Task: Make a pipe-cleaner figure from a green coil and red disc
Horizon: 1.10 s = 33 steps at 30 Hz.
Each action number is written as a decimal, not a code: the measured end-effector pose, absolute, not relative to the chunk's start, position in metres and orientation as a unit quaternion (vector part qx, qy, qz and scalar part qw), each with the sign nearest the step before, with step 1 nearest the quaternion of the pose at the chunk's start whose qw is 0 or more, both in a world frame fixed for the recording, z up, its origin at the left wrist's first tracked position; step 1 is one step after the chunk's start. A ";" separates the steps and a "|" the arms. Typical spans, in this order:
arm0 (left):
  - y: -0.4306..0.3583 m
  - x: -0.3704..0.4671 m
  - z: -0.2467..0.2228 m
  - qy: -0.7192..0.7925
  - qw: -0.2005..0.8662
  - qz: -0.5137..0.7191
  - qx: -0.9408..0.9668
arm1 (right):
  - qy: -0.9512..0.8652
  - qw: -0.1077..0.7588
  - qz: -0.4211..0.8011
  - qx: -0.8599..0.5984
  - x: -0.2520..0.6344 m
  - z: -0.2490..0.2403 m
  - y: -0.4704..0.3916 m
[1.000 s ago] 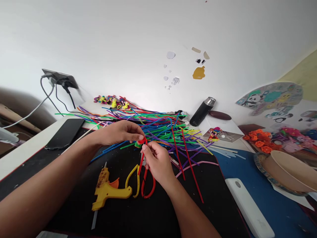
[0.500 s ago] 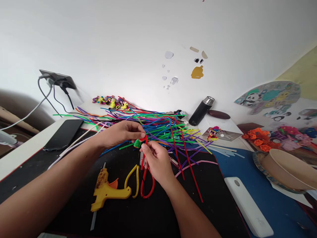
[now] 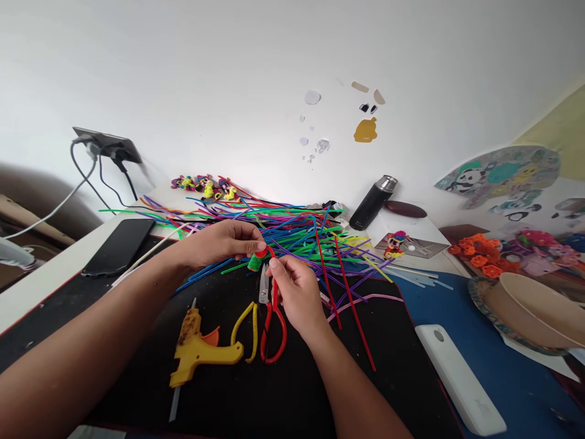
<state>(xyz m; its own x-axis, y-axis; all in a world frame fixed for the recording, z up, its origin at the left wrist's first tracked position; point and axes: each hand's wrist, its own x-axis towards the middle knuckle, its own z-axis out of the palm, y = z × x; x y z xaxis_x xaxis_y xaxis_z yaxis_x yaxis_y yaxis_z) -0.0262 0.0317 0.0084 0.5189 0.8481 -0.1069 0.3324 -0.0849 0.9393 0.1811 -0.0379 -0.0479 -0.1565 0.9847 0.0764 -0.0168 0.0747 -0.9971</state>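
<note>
Between the fingertips of my left hand (image 3: 233, 244) is a small coiled piece, red above and green (image 3: 255, 263) below. A red pipe cleaner (image 3: 270, 251) runs from the coil to my right hand (image 3: 295, 289), whose thumb and fingers pinch it. Its loose part hangs down below the right fingers. Under the hands lie red-handled scissors (image 3: 274, 353), blades pointing away. To their left rest yellow-handled pliers (image 3: 254, 341) and a yellow glue gun (image 3: 201, 352) with a glue stick in its back end.
Many coloured pipe cleaners (image 3: 297, 235) are heaped behind the hands. Several small figures (image 3: 208, 186) stand by the wall, another figure (image 3: 395, 244) at the right. Around are a phone (image 3: 119, 247), a black flask (image 3: 372, 204), a white power bank (image 3: 459, 378) and a bowl (image 3: 539, 311).
My right hand has shifted slightly right, away from the left, with the red pipe cleaner stretched between them. More of the scissor blades now shows. My left hand keeps its pinch.
</note>
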 end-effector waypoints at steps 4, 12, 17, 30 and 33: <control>0.032 -0.027 0.008 0.420 0.526 0.243 0.699 | -0.551 0.478 0.527 -0.436 0.181 -0.048 -0.038; 0.033 -0.030 0.010 0.419 0.548 0.208 0.693 | -0.528 0.483 0.558 -0.419 0.180 -0.046 -0.038; 0.034 -0.035 0.010 0.412 0.549 0.202 0.699 | -0.523 0.484 0.563 -0.418 0.181 -0.045 -0.037; 0.037 -0.045 0.017 0.425 0.487 0.172 0.743 | -0.539 0.474 0.559 -0.416 0.181 -0.046 -0.038; 0.039 -0.050 0.019 0.433 0.473 0.185 0.744 | -0.533 0.474 0.565 -0.414 0.180 -0.047 -0.039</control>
<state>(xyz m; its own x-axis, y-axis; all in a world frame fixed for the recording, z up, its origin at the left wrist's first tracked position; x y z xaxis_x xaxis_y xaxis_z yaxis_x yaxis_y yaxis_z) -0.0496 0.0394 0.0191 0.5557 0.8205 -0.1343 0.4694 -0.1763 0.8652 0.1804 -0.0385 -0.0466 -0.2087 0.9773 0.0375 -0.0944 0.0180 -0.9954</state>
